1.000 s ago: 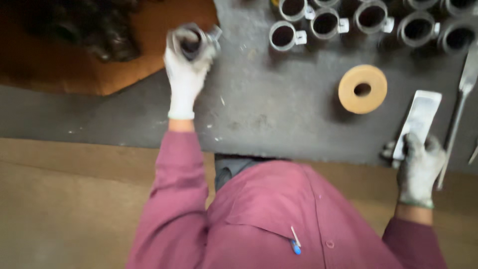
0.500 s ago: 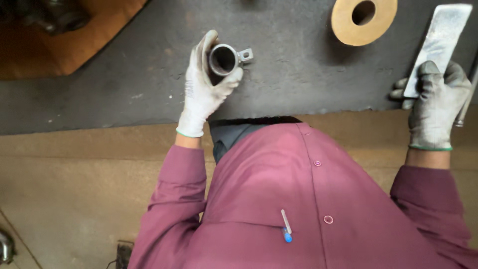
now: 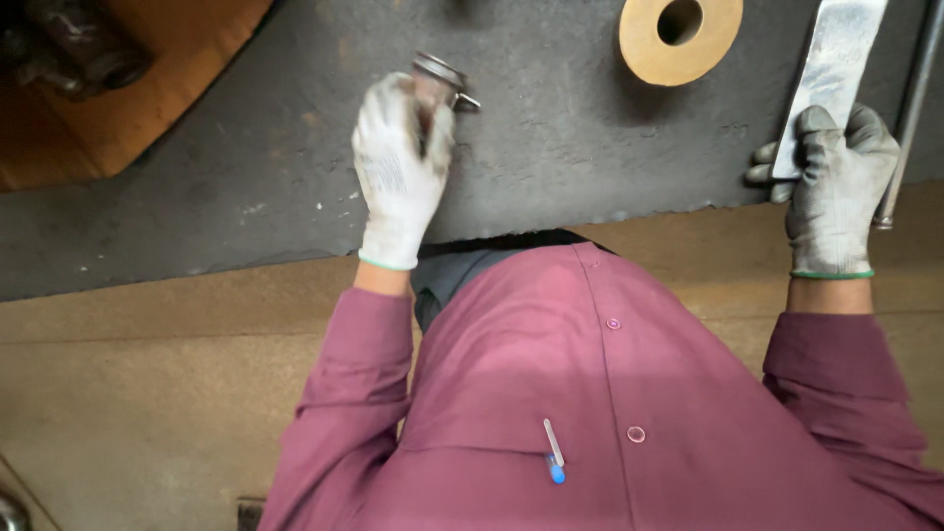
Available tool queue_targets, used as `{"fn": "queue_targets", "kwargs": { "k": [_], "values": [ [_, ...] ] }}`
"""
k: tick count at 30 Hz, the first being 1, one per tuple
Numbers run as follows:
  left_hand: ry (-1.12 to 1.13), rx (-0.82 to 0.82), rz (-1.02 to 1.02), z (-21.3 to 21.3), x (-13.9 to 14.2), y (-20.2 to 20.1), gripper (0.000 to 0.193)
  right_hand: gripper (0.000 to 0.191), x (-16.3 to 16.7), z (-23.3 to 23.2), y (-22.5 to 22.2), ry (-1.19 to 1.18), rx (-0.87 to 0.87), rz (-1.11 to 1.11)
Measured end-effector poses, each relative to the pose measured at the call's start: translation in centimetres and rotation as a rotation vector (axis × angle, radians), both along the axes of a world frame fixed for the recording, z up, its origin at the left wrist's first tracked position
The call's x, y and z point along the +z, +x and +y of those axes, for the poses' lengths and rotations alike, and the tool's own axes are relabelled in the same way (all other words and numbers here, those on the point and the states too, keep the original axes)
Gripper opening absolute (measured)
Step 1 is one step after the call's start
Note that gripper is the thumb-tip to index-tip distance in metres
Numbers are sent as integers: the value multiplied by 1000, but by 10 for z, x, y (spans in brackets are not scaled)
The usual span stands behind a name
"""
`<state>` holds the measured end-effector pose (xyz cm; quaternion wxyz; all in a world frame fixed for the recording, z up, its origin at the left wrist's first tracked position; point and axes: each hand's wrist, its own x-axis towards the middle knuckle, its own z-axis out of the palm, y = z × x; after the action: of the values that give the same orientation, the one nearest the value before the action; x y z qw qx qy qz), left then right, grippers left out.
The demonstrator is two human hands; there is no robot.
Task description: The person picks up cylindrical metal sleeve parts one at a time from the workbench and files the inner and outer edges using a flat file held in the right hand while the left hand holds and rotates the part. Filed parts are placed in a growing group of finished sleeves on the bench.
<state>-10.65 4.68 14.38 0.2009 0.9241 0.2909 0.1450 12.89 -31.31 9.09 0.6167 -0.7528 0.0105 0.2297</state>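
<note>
While left hand (image 3: 401, 172) grips metal ring (image 3: 439, 79) | right hand (image 3: 834, 187) holds flat metal plate (image 3: 829, 69)

Maroon button-up shirt with long sleeves, pale knit glove on the left hand (image 3: 401, 177), grey on the right hand (image 3: 834, 192) (both green-cuffed)

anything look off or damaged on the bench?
Nothing stands out. Left hand holds a small metal ring fitting, right hand grips a flat metal plate, and a tan tape roll lies flat on the dark, scuffed benchtop.

Bare dark benchtop (image 3: 590, 147) lies open between both hands; only the tape roll (image 3: 680, 37) stands at its far edge
</note>
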Motion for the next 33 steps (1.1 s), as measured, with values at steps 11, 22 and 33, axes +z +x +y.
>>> {"fn": "queue_targets", "kwargs": {
  "k": [11,22,33],
  "values": [
    [-402,-106,-405,-3,-39,27,86,19,6,5,3,24,0,-8],
    [-752,45,-377,-29,-60,-3,65,23,-5,-24,14,186,19,287],
    [-459,-129,-408,-42,-76,61,67,20,9,-20,-24,657,2,479]
  ]
}}
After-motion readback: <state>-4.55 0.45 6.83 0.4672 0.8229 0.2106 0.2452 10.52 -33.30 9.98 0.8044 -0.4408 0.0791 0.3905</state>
